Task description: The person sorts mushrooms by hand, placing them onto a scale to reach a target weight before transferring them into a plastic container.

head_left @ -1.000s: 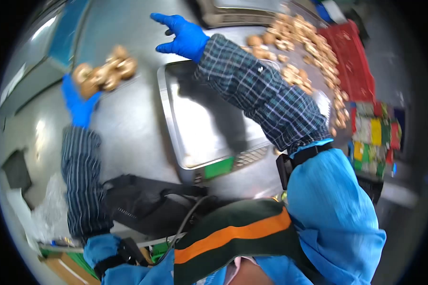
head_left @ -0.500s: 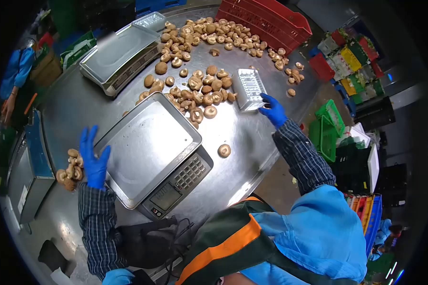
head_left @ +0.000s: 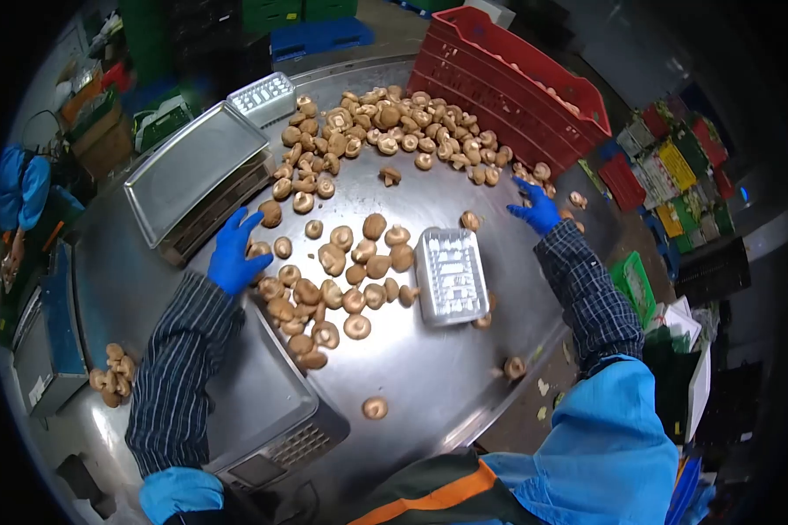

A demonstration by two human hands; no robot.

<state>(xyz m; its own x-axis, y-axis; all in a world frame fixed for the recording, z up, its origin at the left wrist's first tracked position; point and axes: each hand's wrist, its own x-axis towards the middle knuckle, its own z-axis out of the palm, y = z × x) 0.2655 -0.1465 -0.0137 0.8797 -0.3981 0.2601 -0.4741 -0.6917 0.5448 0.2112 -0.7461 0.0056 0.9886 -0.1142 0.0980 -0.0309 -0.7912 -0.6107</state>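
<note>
My left hand (head_left: 235, 254), in a blue glove, is open with fingers apart. It reaches over the left edge of the shiitake mushrooms (head_left: 331, 258), its fingertips close to a brown cap (head_left: 270, 213). Below that arm sits a digital scale (head_left: 276, 451) with a bare metal pan (head_left: 258, 394), partly covered by my sleeve. My right hand (head_left: 534, 210), also gloved in blue, is spread open beside the mushrooms near the red crate. Between my hands a clear plastic tray (head_left: 453, 276) rests on the metal table, with mushrooms at its edges. One blurred mushroom (head_left: 514, 367) lies near the table's front edge.
A large mushroom heap (head_left: 394, 122) lies against the red crate (head_left: 512, 83) at the back. Another scale (head_left: 197, 175) and more clear trays (head_left: 263, 98) stand at the back left. A small mushroom cluster (head_left: 114, 374) sits far left. A person in blue (head_left: 22, 188) is beyond the table.
My right hand has left the plastic tray and moved toward the crate. My left hand has gone from the scale's side to the mushrooms. Mushrooms now lie right of the tray. The view has shifted.
</note>
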